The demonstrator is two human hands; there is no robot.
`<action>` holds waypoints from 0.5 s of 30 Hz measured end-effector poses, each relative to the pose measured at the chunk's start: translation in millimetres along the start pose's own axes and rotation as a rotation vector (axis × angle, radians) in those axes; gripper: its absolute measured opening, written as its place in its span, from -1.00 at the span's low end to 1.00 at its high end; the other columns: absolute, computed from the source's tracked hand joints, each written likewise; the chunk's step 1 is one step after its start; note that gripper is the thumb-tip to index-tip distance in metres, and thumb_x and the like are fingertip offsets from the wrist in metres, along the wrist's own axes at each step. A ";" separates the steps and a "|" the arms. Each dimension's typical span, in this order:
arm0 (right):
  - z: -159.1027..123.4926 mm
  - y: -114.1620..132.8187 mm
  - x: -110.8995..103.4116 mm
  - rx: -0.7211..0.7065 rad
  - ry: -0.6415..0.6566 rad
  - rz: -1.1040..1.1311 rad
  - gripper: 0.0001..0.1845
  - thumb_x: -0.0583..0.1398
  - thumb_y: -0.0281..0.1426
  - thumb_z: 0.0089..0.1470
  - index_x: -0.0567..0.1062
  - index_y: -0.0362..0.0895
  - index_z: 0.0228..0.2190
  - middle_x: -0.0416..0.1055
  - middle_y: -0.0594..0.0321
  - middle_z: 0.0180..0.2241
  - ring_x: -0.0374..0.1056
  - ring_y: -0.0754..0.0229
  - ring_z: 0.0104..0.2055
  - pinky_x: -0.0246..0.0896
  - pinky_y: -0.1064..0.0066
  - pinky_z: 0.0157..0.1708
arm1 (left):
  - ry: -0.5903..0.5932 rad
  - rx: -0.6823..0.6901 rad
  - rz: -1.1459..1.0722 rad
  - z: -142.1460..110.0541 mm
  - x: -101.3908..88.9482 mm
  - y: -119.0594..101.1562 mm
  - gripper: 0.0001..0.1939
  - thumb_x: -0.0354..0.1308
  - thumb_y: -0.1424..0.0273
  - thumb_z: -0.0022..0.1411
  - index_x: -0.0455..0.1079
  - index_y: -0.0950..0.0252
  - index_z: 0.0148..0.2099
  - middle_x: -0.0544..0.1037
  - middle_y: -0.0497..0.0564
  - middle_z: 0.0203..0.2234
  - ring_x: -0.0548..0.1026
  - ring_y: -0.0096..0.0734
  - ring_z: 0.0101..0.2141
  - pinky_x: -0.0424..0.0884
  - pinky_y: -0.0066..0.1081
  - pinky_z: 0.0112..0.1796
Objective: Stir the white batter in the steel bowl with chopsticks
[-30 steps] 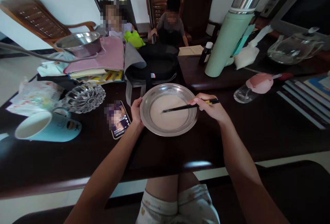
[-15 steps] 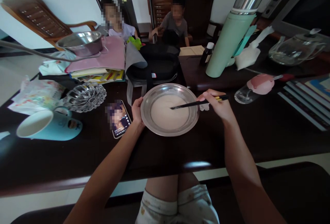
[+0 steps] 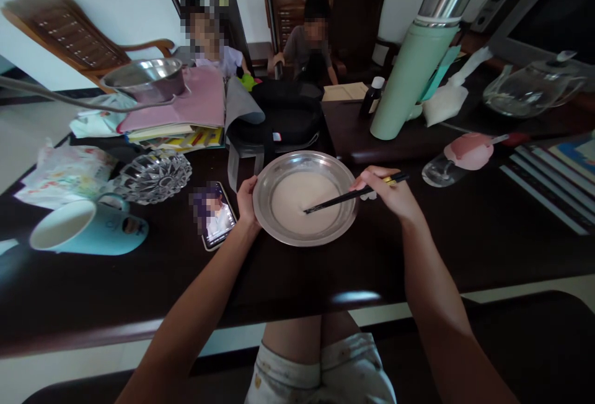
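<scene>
A shiny metal bowl [image 3: 341, 224] with a wide rim stands on the dark table in front of me. Pale, milky batter-like liquid [image 3: 292, 199] covers its bottom. My left hand [image 3: 247, 201] grips the bowl's left rim, thumb on top and the other fingers hidden below. Held in my right hand [image 3: 383, 188] is a pair of black chopsticks [image 3: 332, 201] with gold bands, slanting down to the left over the bowl's right rim. Their tips dip into the liquid near the middle. A lit smartphone [image 3: 217, 221] lies just left of my left hand.
On the left are a light-blue mug [image 3: 93, 227], a cut-glass dish [image 3: 158, 175] and a metal basin [image 3: 144, 79] on stacked papers. A black bag [image 3: 283, 109] lies behind the bowl. Right stand a green thermos [image 3: 413, 75], a pink-lidded bottle [image 3: 469, 151] and books [image 3: 548, 181]. Two people sit beyond.
The chopstick tips have moved slightly toward me and left through the liquid, and the chopsticks tilt more steeply. My left hand stays on the rim. The phone's picture differs.
</scene>
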State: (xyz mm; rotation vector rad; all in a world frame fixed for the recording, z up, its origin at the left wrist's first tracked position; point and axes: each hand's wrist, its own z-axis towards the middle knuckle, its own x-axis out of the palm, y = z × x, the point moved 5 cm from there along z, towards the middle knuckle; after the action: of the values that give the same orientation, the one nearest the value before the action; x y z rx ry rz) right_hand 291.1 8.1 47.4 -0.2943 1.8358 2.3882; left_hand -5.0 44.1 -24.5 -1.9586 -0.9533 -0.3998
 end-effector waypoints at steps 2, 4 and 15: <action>0.7 0.7 6.2 -0.024 0.052 -0.004 -0.41 0.35 0.25 0.16 0.69 0.01 -0.51 0.70 0.19 -0.43 0.67 0.03 -0.26 0.56 0.23 -0.19 | 0.000 0.008 0.017 0.1 0.1 -0.6 -0.84 0.21 0.33 0.19 0.44 0.20 -0.45 0.67 0.03 -0.53 0.75 0.04 -0.23 0.70 -0.16 -0.13; 1.4 0.9 5.7 -0.050 0.031 -0.014 -0.41 0.34 0.25 0.17 0.69 0.02 -0.49 0.71 0.19 -0.40 0.67 0.05 -0.25 0.55 0.24 -0.18 | 0.013 0.013 0.040 -0.1 0.9 -0.9 -0.83 0.23 0.32 0.20 0.44 0.20 -0.44 0.67 0.04 -0.52 0.75 0.03 -0.25 0.70 -0.16 -0.15; 1.1 2.4 6.2 -0.045 0.031 -0.016 -0.42 0.34 0.26 0.16 0.69 0.03 -0.50 0.70 0.20 -0.42 0.68 0.02 -0.24 0.57 0.20 -0.16 | 0.033 0.021 0.028 2.8 -0.1 -0.2 -0.82 0.29 0.32 0.18 0.46 0.21 -0.46 0.65 0.01 -0.54 0.75 -0.01 -0.29 0.69 -0.19 -0.12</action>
State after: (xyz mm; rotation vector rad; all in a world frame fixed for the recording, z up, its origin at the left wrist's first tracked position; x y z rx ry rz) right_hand 284.5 8.4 48.5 -0.3510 1.7868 2.4303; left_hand -5.4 46.5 -26.0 -1.9378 -0.9048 -0.4039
